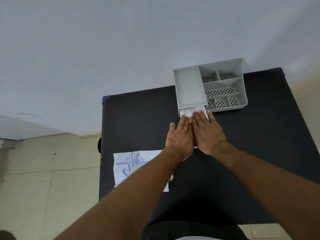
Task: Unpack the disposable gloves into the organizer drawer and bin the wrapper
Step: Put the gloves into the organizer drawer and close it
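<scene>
Fingers flat on crinkled white gloves, grey plastic drawer, printed wrapper

Soft, even indoor light; faint shadows on the wall; wide-angle bending at edges; near forearms slightly blurred.

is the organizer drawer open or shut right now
Open, partly: the drawer sticks out from the organizer front, white gloves inside, both hands pressing them.
</scene>
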